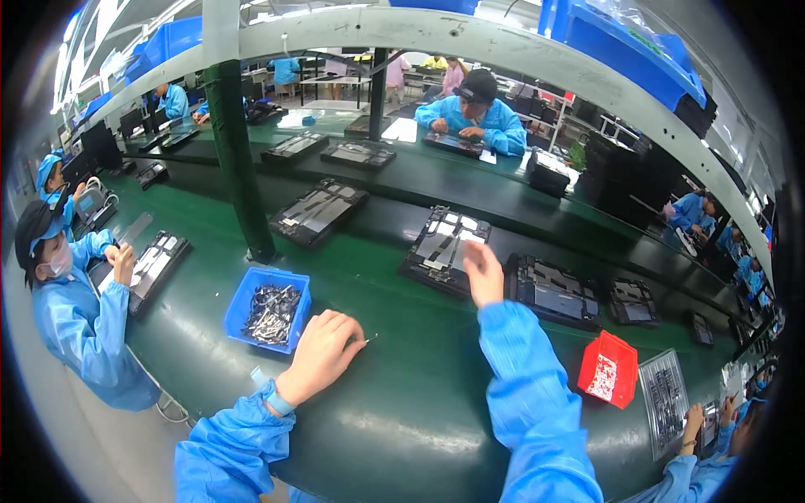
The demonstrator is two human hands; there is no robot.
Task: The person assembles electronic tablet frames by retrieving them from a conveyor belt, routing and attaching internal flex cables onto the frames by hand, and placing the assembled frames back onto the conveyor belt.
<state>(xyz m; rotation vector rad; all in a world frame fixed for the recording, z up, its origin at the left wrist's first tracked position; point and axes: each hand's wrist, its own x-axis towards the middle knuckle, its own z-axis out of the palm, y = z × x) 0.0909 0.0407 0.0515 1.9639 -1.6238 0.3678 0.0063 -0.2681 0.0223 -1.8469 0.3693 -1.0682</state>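
left fingers (353, 350) pinched, seemingly on small piece (371, 338)

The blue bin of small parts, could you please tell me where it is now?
In the head view, the blue bin sits left of centre on the green table, beside the left hand and near the green post.

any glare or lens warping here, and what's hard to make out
Head view: the pale overhead beam arches with fisheye bend; soft glare on the green table between the forearms; the small piece at the left hand's fingertips is too tiny to identify.
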